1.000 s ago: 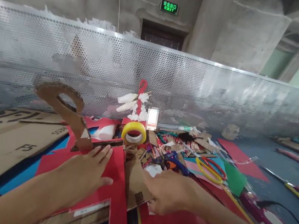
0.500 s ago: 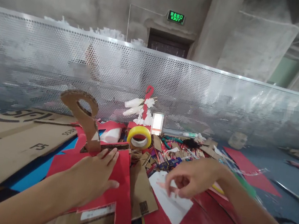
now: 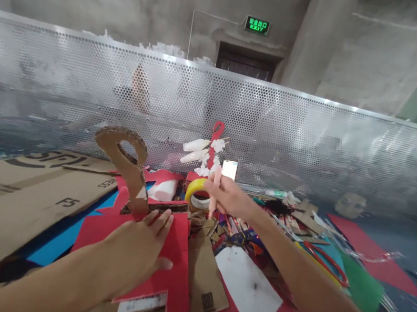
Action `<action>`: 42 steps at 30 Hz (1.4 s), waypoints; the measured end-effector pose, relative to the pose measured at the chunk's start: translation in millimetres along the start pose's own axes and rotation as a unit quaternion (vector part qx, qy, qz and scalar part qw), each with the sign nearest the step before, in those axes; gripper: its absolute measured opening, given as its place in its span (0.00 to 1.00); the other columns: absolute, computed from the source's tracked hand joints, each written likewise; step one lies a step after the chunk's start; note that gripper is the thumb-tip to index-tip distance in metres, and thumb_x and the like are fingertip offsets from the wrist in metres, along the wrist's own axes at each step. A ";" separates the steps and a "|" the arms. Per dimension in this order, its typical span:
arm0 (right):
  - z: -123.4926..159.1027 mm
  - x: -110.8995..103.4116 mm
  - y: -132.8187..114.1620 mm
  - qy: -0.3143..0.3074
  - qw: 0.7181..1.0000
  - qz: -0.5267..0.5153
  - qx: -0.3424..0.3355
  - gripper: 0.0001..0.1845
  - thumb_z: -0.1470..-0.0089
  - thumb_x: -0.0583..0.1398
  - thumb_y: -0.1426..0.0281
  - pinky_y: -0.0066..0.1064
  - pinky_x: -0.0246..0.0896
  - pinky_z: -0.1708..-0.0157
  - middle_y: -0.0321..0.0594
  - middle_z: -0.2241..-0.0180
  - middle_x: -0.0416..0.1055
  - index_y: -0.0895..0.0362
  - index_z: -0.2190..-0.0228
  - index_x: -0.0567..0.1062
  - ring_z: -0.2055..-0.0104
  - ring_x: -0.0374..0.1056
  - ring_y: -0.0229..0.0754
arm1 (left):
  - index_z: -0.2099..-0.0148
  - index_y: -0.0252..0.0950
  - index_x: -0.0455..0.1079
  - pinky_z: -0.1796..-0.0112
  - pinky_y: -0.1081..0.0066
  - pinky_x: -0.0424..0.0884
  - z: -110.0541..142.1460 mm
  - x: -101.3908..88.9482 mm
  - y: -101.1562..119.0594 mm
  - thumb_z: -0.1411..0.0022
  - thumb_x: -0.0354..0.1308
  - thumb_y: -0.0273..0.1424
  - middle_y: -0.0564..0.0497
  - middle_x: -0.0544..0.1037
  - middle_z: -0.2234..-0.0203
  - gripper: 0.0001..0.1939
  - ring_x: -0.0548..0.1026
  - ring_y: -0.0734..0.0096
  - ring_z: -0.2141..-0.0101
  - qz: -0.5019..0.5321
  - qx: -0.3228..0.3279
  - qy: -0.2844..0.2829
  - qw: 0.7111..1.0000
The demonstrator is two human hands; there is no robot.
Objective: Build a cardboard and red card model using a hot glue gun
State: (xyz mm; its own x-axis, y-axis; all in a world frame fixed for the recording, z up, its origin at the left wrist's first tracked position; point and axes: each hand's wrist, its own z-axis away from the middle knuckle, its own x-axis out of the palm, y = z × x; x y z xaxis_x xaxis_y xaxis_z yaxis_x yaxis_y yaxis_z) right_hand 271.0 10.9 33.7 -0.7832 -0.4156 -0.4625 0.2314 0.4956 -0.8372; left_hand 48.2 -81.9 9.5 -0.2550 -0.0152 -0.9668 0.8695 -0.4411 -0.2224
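Observation:
My left hand (image 3: 136,250) lies flat with its fingers stretched over a red sheet (image 3: 175,257), which covers a cardboard piece. Just beyond the fingertips, a curved cardboard hook with an oval hole (image 3: 126,169) rises from the sheet's far edge. My right hand (image 3: 226,195) is raised near the middle, pinching a slim pale-pink pen (image 3: 215,191) almost upright. Close behind that pen stands a yellow tape roll (image 3: 195,188), partly hidden by the hand. A white paper piece with small dark marks (image 3: 250,285) lies below my right forearm.
A red upright piece with white flower shapes (image 3: 215,141) stands by the perforated metal panel (image 3: 296,133), beside a lit phone-like screen (image 3: 229,169). Large cardboard (image 3: 17,198) covers the left. Red-handled scissors (image 3: 329,261) and scraps lie right of centre.
My right hand has lifted from the white paper and moved forward and left to the tape roll, carrying the pink pen. My left hand stays on the red sheet. The view has shifted slightly.

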 end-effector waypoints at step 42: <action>-6.5 22.9 21.8 -0.023 0.979 0.200 -0.031 0.06 0.46 0.64 0.67 0.25 0.59 0.69 0.36 0.69 0.79 0.56 0.69 0.81 0.67 0.72 0.38 | 0.28 0.30 0.55 0.41 0.47 0.68 0.0 -2.2 -2.1 0.33 0.59 0.42 0.34 0.53 0.31 0.38 0.58 0.37 0.33 0.015 0.010 0.017 1.000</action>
State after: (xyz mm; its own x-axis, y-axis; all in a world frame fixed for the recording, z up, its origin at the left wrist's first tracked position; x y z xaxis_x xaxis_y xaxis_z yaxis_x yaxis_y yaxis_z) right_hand 254.4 17.2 6.8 -0.6103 -0.2113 -0.7635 0.4776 0.6708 -0.5674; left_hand 47.0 -81.0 12.1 -0.2142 0.0027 -0.9768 0.8680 -0.4582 -0.1916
